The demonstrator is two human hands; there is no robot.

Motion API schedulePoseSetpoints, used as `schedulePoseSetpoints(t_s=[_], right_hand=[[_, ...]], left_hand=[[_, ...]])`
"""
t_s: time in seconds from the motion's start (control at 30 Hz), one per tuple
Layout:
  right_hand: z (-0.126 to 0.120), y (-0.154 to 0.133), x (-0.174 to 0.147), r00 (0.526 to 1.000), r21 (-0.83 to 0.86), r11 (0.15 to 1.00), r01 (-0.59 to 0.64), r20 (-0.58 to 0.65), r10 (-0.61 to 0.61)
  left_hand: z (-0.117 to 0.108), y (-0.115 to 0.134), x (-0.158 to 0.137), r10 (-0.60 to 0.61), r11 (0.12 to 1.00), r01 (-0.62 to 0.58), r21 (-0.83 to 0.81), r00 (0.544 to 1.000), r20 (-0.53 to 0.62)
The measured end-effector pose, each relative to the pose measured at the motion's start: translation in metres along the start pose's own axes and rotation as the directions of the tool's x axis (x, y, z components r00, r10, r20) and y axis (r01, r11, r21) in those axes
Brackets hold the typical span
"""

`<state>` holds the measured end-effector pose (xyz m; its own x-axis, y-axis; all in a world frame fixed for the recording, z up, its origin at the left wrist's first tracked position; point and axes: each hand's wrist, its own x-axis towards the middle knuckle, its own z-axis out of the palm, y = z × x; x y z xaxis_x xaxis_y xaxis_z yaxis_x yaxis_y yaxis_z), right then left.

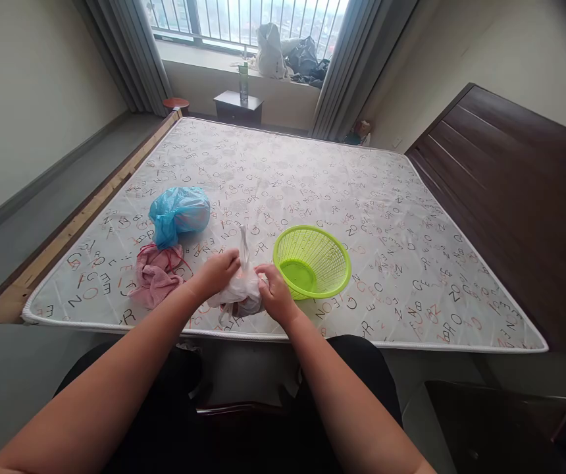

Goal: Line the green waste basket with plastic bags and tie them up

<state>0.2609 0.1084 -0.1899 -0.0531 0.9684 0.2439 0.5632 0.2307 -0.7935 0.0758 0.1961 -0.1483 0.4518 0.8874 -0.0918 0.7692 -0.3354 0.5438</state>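
Observation:
Between my hands, at the near edge of the mattress, is a white plastic bag (244, 287) with something dark showing through its lower part. My left hand (220, 270) is closed on the bag's upper left side, near a twisted end that sticks up. On its right side, my right hand (274, 289) grips the bag with bent fingers. Just beyond my right hand a green plastic basket (335, 273) leans with its opening towards me, and nothing shows inside it. Left of my left hand lie a crumpled pink cloth (152, 280) with a red cord and a filled blue plastic bag (184, 209).
The letter-printed mattress (386, 217) spans the view, with a dark headboard (505, 197) at the right. Beyond it stand a nightstand (238, 108) with a green bottle (243, 82) and a red stool (176, 103). Bags (270, 52) sit on the windowsill.

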Motion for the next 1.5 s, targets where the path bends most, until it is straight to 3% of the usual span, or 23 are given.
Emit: schedulePoseSetpoints(t_s=[0.07,0.17,0.27,0.37,0.43,0.5,0.57,0.7,0.77,0.83,0.9,0.97,1.03,1.1,1.17,1.23,1.27,1.3,1.37,1.4,1.5], right_hand=[[0.001,-0.002,-0.002,0.999,0.064,0.998,0.004,0.036,-0.006],[0.002,-0.002,-0.003,0.989,-0.004,0.998,-0.070,0.130,0.070],[0.004,0.001,-0.002,0.991,-0.049,0.994,-0.095,0.085,0.099],[0.007,0.005,0.000,0.989,-0.035,0.989,-0.146,-0.029,0.145],[0.009,0.007,0.001,0.980,-0.011,0.983,-0.182,-0.089,0.181],[0.010,0.008,0.000,0.971,0.023,0.979,-0.201,-0.129,0.202],[0.006,0.006,0.000,0.967,0.064,0.977,-0.202,-0.143,0.210],[-0.004,0.000,-0.001,0.987,0.105,0.991,-0.087,-0.126,0.100],[-0.006,-0.004,-0.001,0.995,0.080,0.997,-0.022,-0.095,0.030],[-0.005,-0.006,-0.002,0.998,0.035,0.999,-0.026,-0.055,0.028],[-0.001,-0.004,-0.002,0.996,-0.033,0.997,-0.063,-0.060,0.061],[0.002,-0.001,-0.002,0.992,-0.088,0.994,-0.070,-0.115,0.060],[0.003,0.003,-0.001,0.985,-0.086,0.996,-0.023,-0.174,0.008],[0.003,0.003,0.001,0.976,-0.039,0.998,0.045,-0.209,-0.052],[0.002,0.001,0.001,0.966,0.014,0.996,0.090,-0.246,-0.083],[0.000,-0.002,0.000,0.954,0.060,0.992,0.108,-0.287,-0.087],[-0.002,-0.003,0.000,0.948,0.077,0.990,0.118,-0.304,-0.090],[-0.003,-0.003,-0.001,0.943,0.090,0.988,0.128,-0.319,-0.093],[-0.006,-0.003,-0.001,0.933,0.110,0.986,0.126,-0.350,-0.080],[-0.007,-0.002,0.000,0.926,0.122,0.987,0.106,-0.375,-0.053],[-0.009,0.001,0.001,0.890,0.192,0.981,-0.017,-0.444,0.102]], left_hand=[[0.004,0.002,0.000,-0.006,0.999,0.006,0.045,1.000,-0.009],[0.000,0.001,0.000,-0.024,0.999,0.024,0.022,0.999,-0.043],[-0.007,-0.001,-0.003,0.098,0.984,-0.107,-0.143,0.993,-0.068],[-0.006,-0.001,-0.008,0.308,0.931,-0.288,-0.222,0.950,0.059],[0.000,-0.001,-0.010,0.320,0.939,-0.290,-0.187,0.934,0.161],[0.002,-0.003,-0.010,0.277,0.957,-0.255,-0.137,0.944,0.180],[-0.004,-0.007,-0.006,0.242,0.966,-0.228,-0.119,0.963,0.121],[-0.033,-0.021,0.002,0.032,0.986,-0.061,-0.155,0.982,-0.184],[-0.046,-0.030,0.004,-0.146,0.975,0.072,-0.211,0.923,-0.356],[-0.052,-0.036,0.005,-0.300,0.936,0.178,-0.303,0.854,-0.425],[-0.052,-0.037,0.004,-0.357,0.914,0.195,-0.355,0.802,-0.479],[-0.048,-0.030,0.000,-0.236,0.959,0.077,-0.272,0.746,-0.622],[-0.041,-0.016,-0.006,0.062,0.987,-0.147,-0.069,0.737,-0.674],[-0.031,-0.003,-0.010,0.349,0.929,-0.364,0.067,0.800,-0.488],[-0.022,0.003,-0.010,0.454,0.890,-0.453,0.054,0.868,-0.200],[-0.017,-0.004,-0.006,0.386,0.922,-0.386,0.016,0.922,-0.008],[-0.018,-0.012,-0.003,0.319,0.947,-0.320,0.010,0.947,0.023],[-0.021,-0.020,0.000,0.245,0.970,-0.245,0.008,0.970,0.004],[-0.036,-0.038,0.004,0.083,0.996,-0.086,-0.011,0.983,-0.163],[-0.045,-0.045,0.005,-0.006,0.999,-0.006,-0.041,0.961,-0.275],[-0.065,-0.052,0.003,-0.208,0.978,0.156,-0.141,0.818,-0.536]])
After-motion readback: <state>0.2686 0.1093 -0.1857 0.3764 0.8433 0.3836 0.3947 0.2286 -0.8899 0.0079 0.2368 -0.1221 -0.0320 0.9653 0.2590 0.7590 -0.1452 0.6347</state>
